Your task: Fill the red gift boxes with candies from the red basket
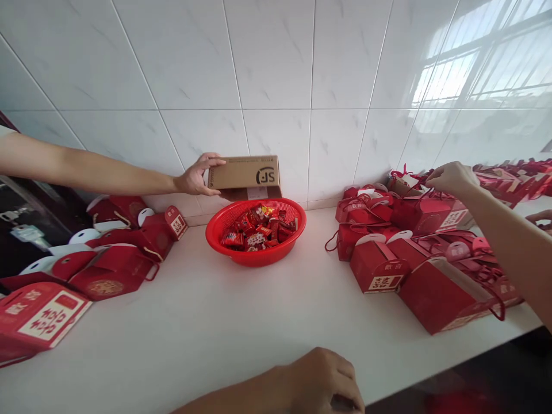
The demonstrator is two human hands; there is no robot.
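Note:
My left hand hovers over the table's front edge, its fingers curled in. Nothing shows in its grip. At the back right, my right hand has its fingers closed at the top of the red gift boxes; what they pinch is hidden. Wrapped red sweets fill a red plastic colander against the wall. Over its back rim, another person's hand tilts a brown cardboard box, gripping its left end.
More red gift boxes with rope handles stand on the left of the white table. Several others crowd the right side. At the right edge a second person's hand shows. White tiles line the back.

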